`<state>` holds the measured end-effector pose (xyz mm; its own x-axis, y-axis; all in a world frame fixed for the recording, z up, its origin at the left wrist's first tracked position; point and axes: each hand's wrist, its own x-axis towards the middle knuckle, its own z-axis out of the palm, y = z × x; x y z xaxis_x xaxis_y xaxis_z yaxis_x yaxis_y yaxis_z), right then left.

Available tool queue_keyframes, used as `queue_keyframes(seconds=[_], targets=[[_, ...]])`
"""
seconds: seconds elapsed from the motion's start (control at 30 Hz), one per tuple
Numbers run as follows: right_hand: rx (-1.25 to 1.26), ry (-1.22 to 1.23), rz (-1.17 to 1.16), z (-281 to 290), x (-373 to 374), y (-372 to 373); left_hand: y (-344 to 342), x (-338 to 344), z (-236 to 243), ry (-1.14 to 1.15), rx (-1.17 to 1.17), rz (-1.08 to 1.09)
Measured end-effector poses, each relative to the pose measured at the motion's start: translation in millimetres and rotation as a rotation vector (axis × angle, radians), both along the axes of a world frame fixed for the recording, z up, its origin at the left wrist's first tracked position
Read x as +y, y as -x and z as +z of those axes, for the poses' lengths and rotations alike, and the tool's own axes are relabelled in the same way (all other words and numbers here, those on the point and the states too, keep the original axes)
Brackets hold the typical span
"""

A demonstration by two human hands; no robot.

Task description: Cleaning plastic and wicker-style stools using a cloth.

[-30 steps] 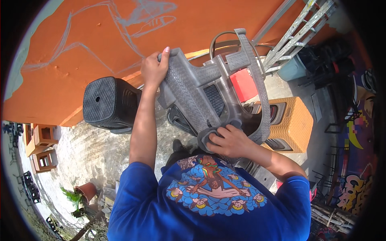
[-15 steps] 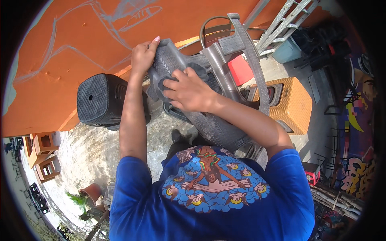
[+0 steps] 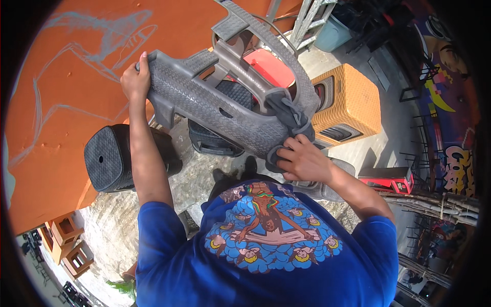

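In the head view, a grey woven-pattern plastic chair (image 3: 199, 94) is tilted in front of me. My left hand (image 3: 136, 77) is closed on its upper left end, thumb up. My right hand (image 3: 296, 158) grips a dark grey cloth (image 3: 289, 112) against the chair's lower right part, fingers curled into it. The cloth's loose part drapes up over the frame. Just behind the chair are a black woven-pattern plastic piece (image 3: 215, 140) and a red object (image 3: 271, 66), both partly hidden by it.
A black plastic stool (image 3: 110, 158) stands left, a tan woven-pattern stool (image 3: 360, 100) right. An orange wall (image 3: 71, 128) borders the left. A ladder (image 3: 309, 25), blue bin (image 3: 330, 38), red-and-black box (image 3: 383, 179), bundled sticks (image 3: 434, 204) and wooden stools (image 3: 64, 235) lie around.
My left hand and the chair have moved left. My right hand, with the cloth, moved from low on the chair to its upper middle, then back down toward the lower right end.
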<state>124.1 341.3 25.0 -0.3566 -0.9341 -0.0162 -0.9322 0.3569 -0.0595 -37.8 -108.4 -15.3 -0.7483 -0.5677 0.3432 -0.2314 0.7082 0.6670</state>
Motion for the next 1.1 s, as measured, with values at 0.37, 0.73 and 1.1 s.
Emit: queue_keyframes(seconds=[0.37, 0.73, 1.1], targets=[[0.222, 0.794, -1.166, -54, 18, 135, -10, 25, -11, 0.029, 0.168, 0.103], [0.412, 0.810, -1.058, -95, -22, 11, -32, 35, -14, -0.058, 0.109, 0.289], [-0.024, 0.883, -0.750, -170, -122, 5, -27, 74, 8, 0.030, 0.110, 0.275]])
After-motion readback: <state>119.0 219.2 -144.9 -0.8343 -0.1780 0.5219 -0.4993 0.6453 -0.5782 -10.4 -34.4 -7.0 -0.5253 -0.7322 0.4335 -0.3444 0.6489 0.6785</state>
